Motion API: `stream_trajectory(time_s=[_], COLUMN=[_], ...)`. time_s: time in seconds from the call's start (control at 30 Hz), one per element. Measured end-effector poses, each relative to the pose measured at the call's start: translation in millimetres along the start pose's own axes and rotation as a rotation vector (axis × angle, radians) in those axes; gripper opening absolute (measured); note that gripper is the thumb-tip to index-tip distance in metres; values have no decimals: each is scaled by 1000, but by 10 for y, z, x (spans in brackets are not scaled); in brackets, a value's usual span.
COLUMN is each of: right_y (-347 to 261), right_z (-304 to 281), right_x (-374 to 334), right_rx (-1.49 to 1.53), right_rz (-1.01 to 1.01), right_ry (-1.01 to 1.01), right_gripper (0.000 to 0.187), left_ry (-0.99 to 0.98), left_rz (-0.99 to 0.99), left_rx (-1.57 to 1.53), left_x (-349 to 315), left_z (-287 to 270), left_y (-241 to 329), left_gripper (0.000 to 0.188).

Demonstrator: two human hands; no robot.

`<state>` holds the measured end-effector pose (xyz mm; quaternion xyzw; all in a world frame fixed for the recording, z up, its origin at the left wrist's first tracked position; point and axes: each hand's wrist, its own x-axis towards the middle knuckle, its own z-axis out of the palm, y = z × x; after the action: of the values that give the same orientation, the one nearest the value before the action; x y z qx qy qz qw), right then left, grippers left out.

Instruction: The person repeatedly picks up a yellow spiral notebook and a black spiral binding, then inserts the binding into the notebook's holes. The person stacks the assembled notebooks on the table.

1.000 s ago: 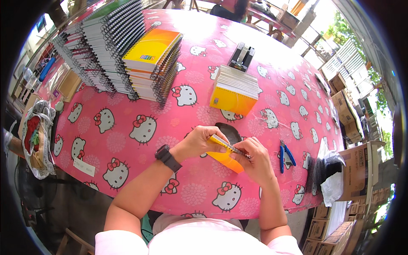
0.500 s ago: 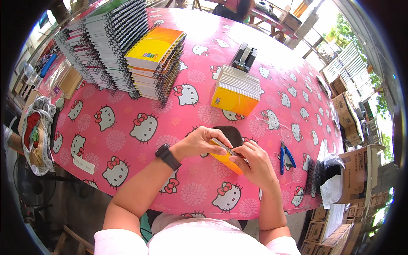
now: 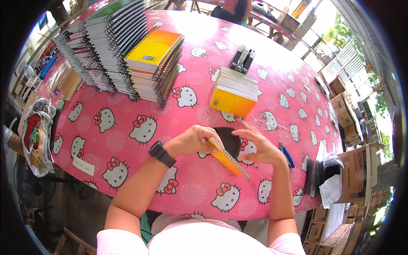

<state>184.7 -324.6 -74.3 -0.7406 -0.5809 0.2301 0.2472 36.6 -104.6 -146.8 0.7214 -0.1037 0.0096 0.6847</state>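
Note:
My left hand (image 3: 197, 141) pinches a small yellow-orange notebook (image 3: 227, 160) by its upper end, tilted above the table. A wire spiral coil (image 3: 250, 182) runs along the notebook's edge, and its loose end sticks out past the lower corner. To the right of the notebook, my right hand (image 3: 259, 146) is open, its fingers apart and slightly blurred, touching nothing that I can see. A dark rounded flat piece (image 3: 228, 140) lies on the table behind the notebook. Blue-handled pliers (image 3: 287, 155) lie beside my right wrist, partly hidden by it.
A block of small yellow notebooks (image 3: 233, 100) stands ahead, with a black desk device (image 3: 242, 59) behind it. Tall stacks of spiral notebooks (image 3: 155, 46) rise at the far left. Black coils (image 3: 314, 176) and a cardboard box (image 3: 357, 174) are at the right of the pink table (image 3: 193, 193).
My right hand has let go of the notebook's edge and moved right, its fingers spreading. The coil's loose end now shows. My left hand has shifted slightly left, still holding the notebook.

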Motion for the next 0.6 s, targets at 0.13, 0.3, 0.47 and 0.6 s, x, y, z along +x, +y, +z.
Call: stream_trajectory(time_s=[0.13,0.3,0.47,0.6], right_y=[127,123,-1,162], right_z=[278,326,217,324], right_x=[68,108,-25,2], right_rx=[-71,-117,-393,-316], right_rz=[33,85,186,174], right_ry=[-18,137,312,309], right_gripper=[67,60,65,68], left_ry=[126,158,155,215], left_rz=[184,-48,-30,116], left_rx=[242,96,159,190], left_x=[45,-36,-50,-30], left_z=[32,-126,-164,-170], left_y=[62,168,187,138], left_gripper=[25,25,26,25])
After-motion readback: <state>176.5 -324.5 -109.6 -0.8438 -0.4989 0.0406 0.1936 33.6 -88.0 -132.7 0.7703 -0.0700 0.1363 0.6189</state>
